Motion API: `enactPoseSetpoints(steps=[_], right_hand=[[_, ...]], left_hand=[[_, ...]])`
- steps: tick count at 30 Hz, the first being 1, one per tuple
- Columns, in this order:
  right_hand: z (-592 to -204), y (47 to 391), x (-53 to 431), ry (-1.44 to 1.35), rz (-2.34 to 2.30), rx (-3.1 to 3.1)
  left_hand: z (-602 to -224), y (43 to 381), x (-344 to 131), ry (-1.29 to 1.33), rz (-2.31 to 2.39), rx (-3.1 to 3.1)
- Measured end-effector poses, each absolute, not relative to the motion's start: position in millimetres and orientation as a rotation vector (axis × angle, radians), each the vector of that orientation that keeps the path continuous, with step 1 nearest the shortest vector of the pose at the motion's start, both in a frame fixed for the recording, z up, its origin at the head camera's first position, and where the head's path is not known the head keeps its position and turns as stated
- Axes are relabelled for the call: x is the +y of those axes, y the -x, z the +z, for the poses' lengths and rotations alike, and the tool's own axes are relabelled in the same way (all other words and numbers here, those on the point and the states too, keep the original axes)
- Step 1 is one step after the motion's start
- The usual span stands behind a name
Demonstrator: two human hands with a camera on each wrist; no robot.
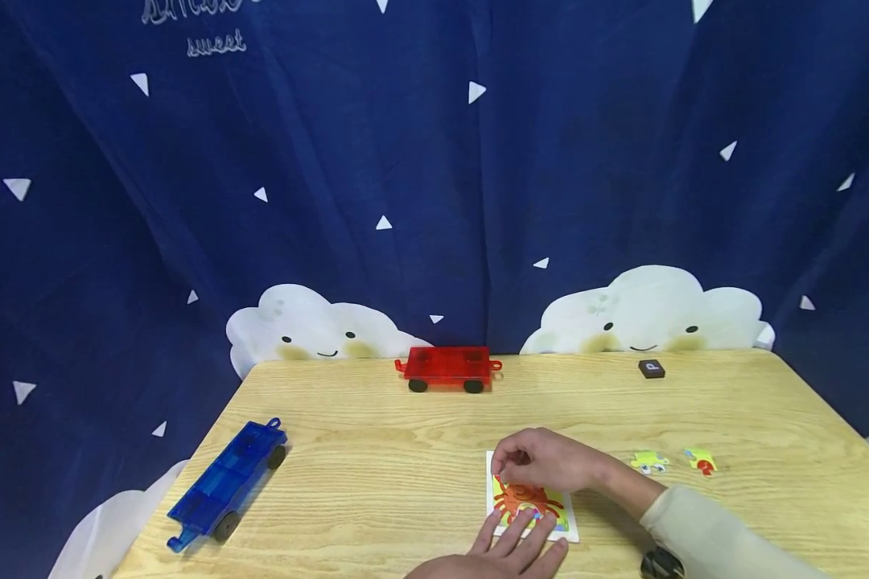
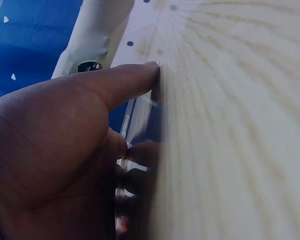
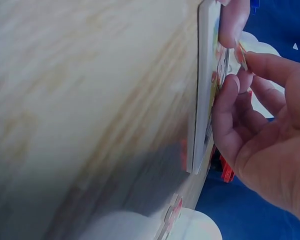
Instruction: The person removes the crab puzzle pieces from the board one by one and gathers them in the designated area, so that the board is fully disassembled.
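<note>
A small jigsaw puzzle with an orange crab picture lies in a white-framed tray (image 1: 490, 482) at the table's front. My right hand (image 1: 550, 460) is over the tray's upper part. In the right wrist view its thumb and finger pinch a thin puzzle piece (image 3: 242, 57), seen edge-on, near the tray (image 3: 202, 100). My left hand (image 1: 503, 555) rests its spread, straight fingers on the tray's lower part, covering some of the picture. Two loose yellow puzzle pieces, one with eyes (image 1: 649, 461) and one with a red claw (image 1: 701, 461), lie right of the tray.
At the table's back edge stands a red toy wagon (image 1: 447, 366). A blue toy wagon (image 1: 228, 480) is at the left edge. A small dark tile with a letter (image 1: 652, 369) lies back right. Behind the table hangs a blue curtain (image 1: 420, 161).
</note>
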State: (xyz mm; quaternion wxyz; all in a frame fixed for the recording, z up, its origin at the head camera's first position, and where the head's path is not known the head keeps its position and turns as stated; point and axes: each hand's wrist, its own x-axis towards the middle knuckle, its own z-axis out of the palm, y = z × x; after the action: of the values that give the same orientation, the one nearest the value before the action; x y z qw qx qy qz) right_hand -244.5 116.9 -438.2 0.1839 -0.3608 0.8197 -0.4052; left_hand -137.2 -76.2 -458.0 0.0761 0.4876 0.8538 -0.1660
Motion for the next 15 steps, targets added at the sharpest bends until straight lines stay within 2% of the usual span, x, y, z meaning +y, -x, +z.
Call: enactPoseSetpoints(steps=[15], right_hand=[[-440.3, 242.2, 113.2, 0.916, -1.164, 2.368]], left_hand=[[-460.3, 135.6, -76.9, -1.59, -0.934, 2.605]])
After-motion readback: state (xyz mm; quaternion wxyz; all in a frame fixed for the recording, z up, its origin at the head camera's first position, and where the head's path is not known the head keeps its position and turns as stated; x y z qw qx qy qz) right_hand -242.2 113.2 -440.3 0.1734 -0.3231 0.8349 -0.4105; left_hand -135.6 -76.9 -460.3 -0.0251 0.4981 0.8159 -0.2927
